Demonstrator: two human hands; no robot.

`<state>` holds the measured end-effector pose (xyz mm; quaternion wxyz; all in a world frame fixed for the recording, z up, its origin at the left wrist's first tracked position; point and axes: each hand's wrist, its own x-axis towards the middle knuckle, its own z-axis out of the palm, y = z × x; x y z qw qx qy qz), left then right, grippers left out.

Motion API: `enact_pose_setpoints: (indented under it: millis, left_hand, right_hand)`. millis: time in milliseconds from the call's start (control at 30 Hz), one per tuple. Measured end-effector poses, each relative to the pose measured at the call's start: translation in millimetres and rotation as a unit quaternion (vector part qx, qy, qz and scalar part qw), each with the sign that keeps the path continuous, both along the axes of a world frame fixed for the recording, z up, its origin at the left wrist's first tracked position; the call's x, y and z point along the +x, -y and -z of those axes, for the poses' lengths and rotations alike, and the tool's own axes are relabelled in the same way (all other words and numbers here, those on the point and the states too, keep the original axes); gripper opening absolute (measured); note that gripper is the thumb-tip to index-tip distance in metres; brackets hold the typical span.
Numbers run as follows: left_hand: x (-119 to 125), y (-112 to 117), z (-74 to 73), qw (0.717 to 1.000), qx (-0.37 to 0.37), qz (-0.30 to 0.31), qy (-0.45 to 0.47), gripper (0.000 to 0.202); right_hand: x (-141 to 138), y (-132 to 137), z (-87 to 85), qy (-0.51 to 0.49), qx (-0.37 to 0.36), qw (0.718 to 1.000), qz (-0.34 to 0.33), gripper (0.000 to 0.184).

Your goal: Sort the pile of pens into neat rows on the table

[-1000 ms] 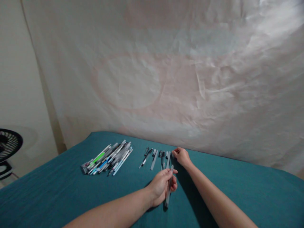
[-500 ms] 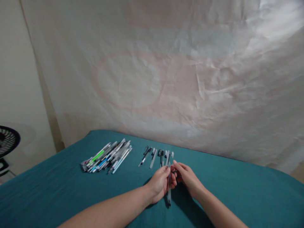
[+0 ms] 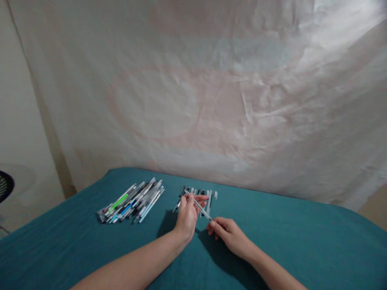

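My left hand (image 3: 188, 217) is closed around a slim clear pen (image 3: 200, 206), held slanting above the teal tablecloth (image 3: 75, 245). My right hand (image 3: 226, 233) pinches the lower end of the same pen with its fingertips. Just behind both hands lies a short row of pens (image 3: 208, 198) side by side, partly hidden by my left hand. Further left sits a loose pile of several pens (image 3: 133, 200), one with a bright green barrel.
A wrinkled pale sheet (image 3: 211, 100) hangs as a backdrop right behind the table's far edge. The black grille of a fan (image 3: 4, 186) shows at the left frame edge, off the table.
My right hand came back from the row of pens and took the pen's lower end. My left hand rose and moved left, and the pen tilted from upright to slanting.
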<state>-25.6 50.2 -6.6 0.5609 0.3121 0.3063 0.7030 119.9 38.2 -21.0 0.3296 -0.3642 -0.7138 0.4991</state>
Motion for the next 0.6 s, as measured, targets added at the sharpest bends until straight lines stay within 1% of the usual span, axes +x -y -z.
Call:
enact_pose_setpoints:
  millis: [133, 233, 333, 500, 600]
  left_hand:
    - [2.2, 2.0, 2.3, 1.000, 0.007, 0.019, -0.005, 0.021]
    - [4.9, 5.4, 6.2, 0.998, 0.005, 0.061, -0.024, 0.025]
    - [7.7, 8.9, 9.7, 0.994, 0.000, 0.099, -0.052, 0.027]
    - [8.6, 10.4, 10.4, 0.992, 0.006, 0.112, -0.060, 0.026]
    - [8.4, 10.3, 10.6, 0.992, 0.000, 0.114, -0.055, 0.025]
  right_hand:
    - [0.5, -1.0, -0.3, -0.013, -0.007, 1.000, 0.017, 0.040]
    - [1.3, -2.7, -0.5, -0.023, -0.015, 0.999, 0.028, 0.040]
    - [1.8, -4.3, 1.9, -0.054, -0.023, 0.997, 0.040, 0.042]
    - [3.1, -6.5, 9.7, -0.078, -0.039, 0.994, 0.064, 0.041]
    - [3.7, -8.5, 13.0, -0.081, -0.031, 0.993, 0.082, 0.040]
